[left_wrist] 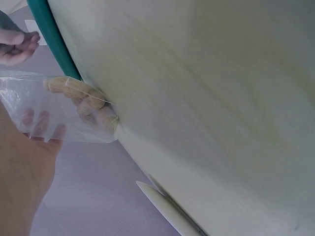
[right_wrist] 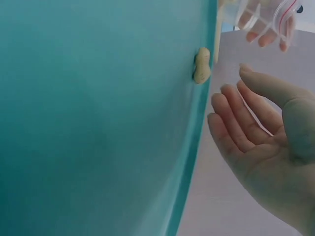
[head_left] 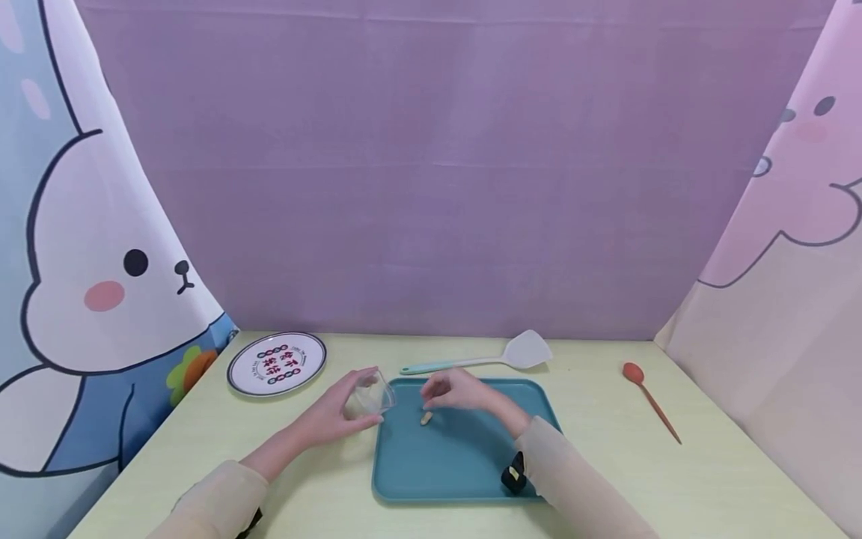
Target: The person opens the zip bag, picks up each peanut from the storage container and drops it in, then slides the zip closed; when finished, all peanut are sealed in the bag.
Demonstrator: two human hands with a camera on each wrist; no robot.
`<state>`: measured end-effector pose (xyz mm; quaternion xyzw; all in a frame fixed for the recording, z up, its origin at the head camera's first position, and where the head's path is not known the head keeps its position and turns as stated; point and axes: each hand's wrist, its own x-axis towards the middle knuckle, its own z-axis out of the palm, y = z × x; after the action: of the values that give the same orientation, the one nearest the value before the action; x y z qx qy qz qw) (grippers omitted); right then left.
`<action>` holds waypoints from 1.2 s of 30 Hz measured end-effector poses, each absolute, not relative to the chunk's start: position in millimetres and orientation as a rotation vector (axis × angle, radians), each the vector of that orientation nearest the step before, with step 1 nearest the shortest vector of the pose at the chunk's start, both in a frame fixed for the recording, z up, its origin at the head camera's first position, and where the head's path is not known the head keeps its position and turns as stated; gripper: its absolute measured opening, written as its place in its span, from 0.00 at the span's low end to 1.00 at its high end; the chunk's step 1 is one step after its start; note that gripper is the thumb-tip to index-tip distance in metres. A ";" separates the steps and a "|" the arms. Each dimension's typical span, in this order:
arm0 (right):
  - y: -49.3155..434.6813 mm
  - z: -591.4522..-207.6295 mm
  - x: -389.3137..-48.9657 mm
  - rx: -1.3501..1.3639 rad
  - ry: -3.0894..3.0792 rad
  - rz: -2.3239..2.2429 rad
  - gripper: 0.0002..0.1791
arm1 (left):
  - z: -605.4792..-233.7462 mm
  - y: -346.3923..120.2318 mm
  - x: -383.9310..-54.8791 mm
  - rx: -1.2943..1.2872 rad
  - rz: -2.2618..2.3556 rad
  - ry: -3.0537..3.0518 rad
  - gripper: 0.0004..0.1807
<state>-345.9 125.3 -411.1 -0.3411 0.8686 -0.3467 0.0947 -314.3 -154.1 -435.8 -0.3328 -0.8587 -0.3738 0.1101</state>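
Observation:
My left hand (head_left: 337,410) holds a clear plastic zip bag (head_left: 369,398) just left of the teal tray (head_left: 465,468), its fingers round the bag's side. Several unshelled peanuts (left_wrist: 91,102) lie at the bottom of the bag in the left wrist view. A red zip line shows near its mouth in the right wrist view. One peanut (right_wrist: 202,66) lies on the tray near its edge. Over it, my right hand (head_left: 459,391) hovers with bent fingers; in the right wrist view thumb and fingers are apart with nothing between them.
Behind the tray lies a spatula (head_left: 528,350) with a pale green handle. A white plate (head_left: 249,374) with red print stands at the back left, and a reddish-brown spoon (head_left: 652,399) lies to the right. Purple cloth (head_left: 431,187) hangs behind the table.

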 end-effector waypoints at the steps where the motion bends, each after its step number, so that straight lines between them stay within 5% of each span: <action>1: 125.9 -412.8 -346.3 -0.997 2.568 -1.016 0.14 | -436.1 -154.1 -314.4 -0.981 -1.099 -2.521 0.44; 36: 134.8 -403.0 -340.7 -0.933 2.661 -0.985 0.05 | -436.2 -154.7 -312.9 -0.973 -1.105 -2.536 0.43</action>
<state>-340.7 134.8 -403.0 -0.3114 0.8882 -0.3288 0.0772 -312.9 -154.7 -436.2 -0.3301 -0.8601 -0.3746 0.1043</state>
